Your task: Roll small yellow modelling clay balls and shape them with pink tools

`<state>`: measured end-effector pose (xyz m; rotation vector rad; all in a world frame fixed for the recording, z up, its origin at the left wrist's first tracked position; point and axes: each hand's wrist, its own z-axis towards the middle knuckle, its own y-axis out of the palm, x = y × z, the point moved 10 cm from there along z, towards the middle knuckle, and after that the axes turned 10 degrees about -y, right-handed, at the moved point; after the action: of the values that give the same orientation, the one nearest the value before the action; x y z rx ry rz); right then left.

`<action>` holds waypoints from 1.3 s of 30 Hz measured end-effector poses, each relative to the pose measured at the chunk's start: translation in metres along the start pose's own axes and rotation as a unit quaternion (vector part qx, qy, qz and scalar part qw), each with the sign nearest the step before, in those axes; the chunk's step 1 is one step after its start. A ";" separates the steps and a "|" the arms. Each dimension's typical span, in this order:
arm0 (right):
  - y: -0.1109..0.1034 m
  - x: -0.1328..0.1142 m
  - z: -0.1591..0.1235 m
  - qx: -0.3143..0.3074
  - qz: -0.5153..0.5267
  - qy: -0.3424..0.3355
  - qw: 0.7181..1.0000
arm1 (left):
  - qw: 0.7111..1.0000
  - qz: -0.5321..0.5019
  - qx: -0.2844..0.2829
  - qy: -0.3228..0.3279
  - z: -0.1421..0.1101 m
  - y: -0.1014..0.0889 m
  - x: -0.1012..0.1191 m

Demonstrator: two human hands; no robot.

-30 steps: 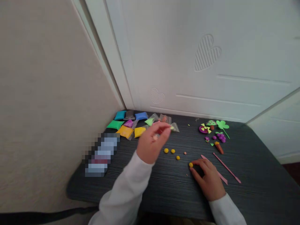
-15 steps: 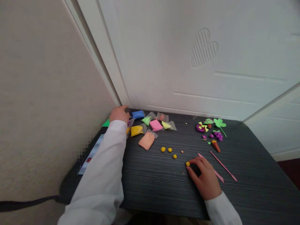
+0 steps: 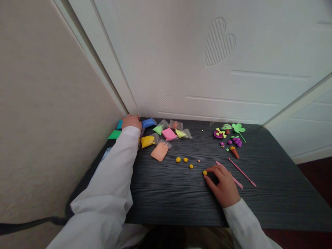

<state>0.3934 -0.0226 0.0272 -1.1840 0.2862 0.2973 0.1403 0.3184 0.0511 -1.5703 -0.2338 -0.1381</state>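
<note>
My left hand [image 3: 132, 121] reaches to the far left corner of the dark table [image 3: 166, 204] and lies curled over small clay bags, between a teal bag [image 3: 119, 124] and a blue bag [image 3: 148, 122]. What its fingers grip is hidden. My right hand [image 3: 223, 185] rests on the table near the front, fingers bent, its fingertips touching a small yellow clay ball [image 3: 204, 172]. Three more yellow balls [image 3: 185, 159] lie in a row to the left of it. An orange bag [image 3: 159, 151], a pink bag [image 3: 168, 134] and a yellow bag [image 3: 147, 141] lie beside my left sleeve.
Finished clay figures [image 3: 229, 136], green, purple and orange, stand at the back right. Two pink modelling sticks [image 3: 241, 172] lie right of my right hand. A white panelled door [image 3: 218, 62] rises behind the table and a beige wall [image 3: 46, 103] closes the left.
My left hand dropped the orange bag on the table and moved back left to the corner bags. The right hand stayed at the yellow ball. The camera tilted slightly.
</note>
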 end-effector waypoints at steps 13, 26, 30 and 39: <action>0.004 0.003 -0.001 -0.014 0.018 0.012 1.000 | 0.969 -0.233 0.070 -0.029 -0.036 -0.052 0.004; 0.004 0.003 -0.003 -0.008 0.024 0.006 1.000 | 0.363 -0.791 -0.493 -0.022 -0.278 -0.034 0.125; 0.000 -0.001 -0.002 -0.006 0.036 -0.003 0.999 | 0.311 -0.795 -0.520 -0.018 -0.298 -0.033 0.130; -0.014 0.000 -0.005 0.059 0.077 -0.018 0.995 | 0.307 -0.797 -0.518 -0.041 -0.303 -0.022 0.125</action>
<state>0.3983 -0.0319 0.0379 -1.0401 0.3597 0.4312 0.2741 0.0234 0.1067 -1.8045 -2.1432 -2.1861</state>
